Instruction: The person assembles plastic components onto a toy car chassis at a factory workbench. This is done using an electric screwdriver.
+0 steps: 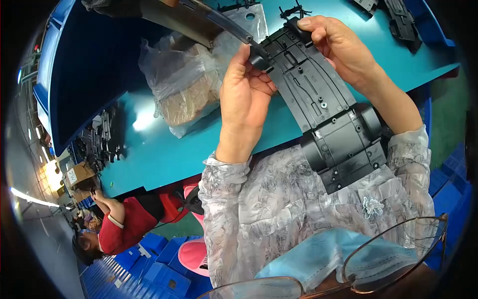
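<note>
A long black moulded plastic chassis [311, 82], like the underside of a toy car, is tilted between my hands. Its wide end with rounded wheel arches reaches back towards my chest, and a small silver screw shows on its flat middle. My left hand [244, 97] grips the far left corner, fingers curled beneath. At the far right corner, my right hand [346, 50] pinches the edge between thumb and fingers. A dark narrow bar [224, 22] slants down from the top, its tip near my left fingertips; whether it touches the chassis I cannot tell.
A plastic-wrapped brown block [186, 102] lies on the teal table [149, 162] left of my hands. A large blue bin [79, 65] stands farther left, near a pile of black parts [102, 137]. More black chassis parts [401, 22] lie far right. A person in red [127, 224] sits at left.
</note>
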`<move>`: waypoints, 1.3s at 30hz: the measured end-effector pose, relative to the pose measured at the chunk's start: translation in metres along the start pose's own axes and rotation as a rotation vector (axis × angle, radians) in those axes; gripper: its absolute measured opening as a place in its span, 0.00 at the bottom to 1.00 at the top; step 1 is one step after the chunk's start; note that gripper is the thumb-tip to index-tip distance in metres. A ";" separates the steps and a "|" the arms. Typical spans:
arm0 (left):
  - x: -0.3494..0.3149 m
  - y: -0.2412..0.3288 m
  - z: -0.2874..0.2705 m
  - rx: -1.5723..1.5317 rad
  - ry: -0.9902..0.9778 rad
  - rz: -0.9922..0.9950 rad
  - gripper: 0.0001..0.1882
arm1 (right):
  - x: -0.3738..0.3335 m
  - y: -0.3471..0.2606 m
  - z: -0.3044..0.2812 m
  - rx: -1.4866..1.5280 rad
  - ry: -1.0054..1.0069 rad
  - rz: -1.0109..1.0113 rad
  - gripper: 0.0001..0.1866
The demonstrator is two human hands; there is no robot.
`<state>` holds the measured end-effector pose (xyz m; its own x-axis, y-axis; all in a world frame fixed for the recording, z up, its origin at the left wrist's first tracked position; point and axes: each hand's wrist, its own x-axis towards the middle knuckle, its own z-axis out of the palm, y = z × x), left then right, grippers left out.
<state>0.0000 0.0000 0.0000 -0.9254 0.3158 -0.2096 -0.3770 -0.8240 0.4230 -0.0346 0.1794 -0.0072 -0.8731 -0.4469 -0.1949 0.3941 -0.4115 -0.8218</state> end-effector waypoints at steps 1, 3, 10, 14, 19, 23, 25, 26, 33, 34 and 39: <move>0.001 0.001 0.000 -0.004 0.018 -0.010 0.05 | 0.001 -0.001 0.003 -0.040 0.082 -0.010 0.10; 0.004 0.000 -0.001 -0.009 0.036 -0.017 0.04 | 0.003 -0.001 0.009 -0.082 0.162 -0.020 0.10; 0.009 0.000 0.001 0.090 0.236 0.022 0.12 | 0.006 -0.003 0.011 -0.034 0.219 -0.039 0.10; 0.008 0.003 -0.002 0.063 0.181 0.003 0.11 | 0.007 -0.001 0.009 -0.011 0.167 -0.048 0.10; 0.007 0.001 0.002 0.051 0.225 0.028 0.11 | 0.004 -0.002 0.013 -0.008 0.193 -0.038 0.10; 0.007 0.002 0.002 0.081 0.200 0.019 0.11 | 0.003 -0.002 0.013 -0.015 0.219 -0.040 0.11; 0.006 0.002 0.004 0.075 0.210 0.021 0.11 | 0.003 -0.003 0.014 -0.026 0.216 -0.040 0.11; 0.006 0.002 0.005 0.070 0.219 0.022 0.11 | 0.002 -0.004 0.015 -0.036 0.213 -0.040 0.11; 0.007 0.004 0.002 0.071 0.241 0.019 0.10 | 0.002 -0.004 0.017 0.011 0.166 -0.039 0.10; 0.006 0.003 0.006 0.099 0.269 0.032 0.10 | 0.002 -0.005 0.019 0.004 0.188 -0.030 0.11; 0.007 0.003 0.006 0.097 0.278 0.026 0.11 | 0.000 -0.005 0.018 0.014 0.166 -0.042 0.11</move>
<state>-0.0078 0.0027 0.0052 -0.8936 0.1434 -0.4253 -0.3679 -0.7769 0.5110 -0.0318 0.1674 0.0061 -0.9237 -0.2923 -0.2477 0.3596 -0.4381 -0.8239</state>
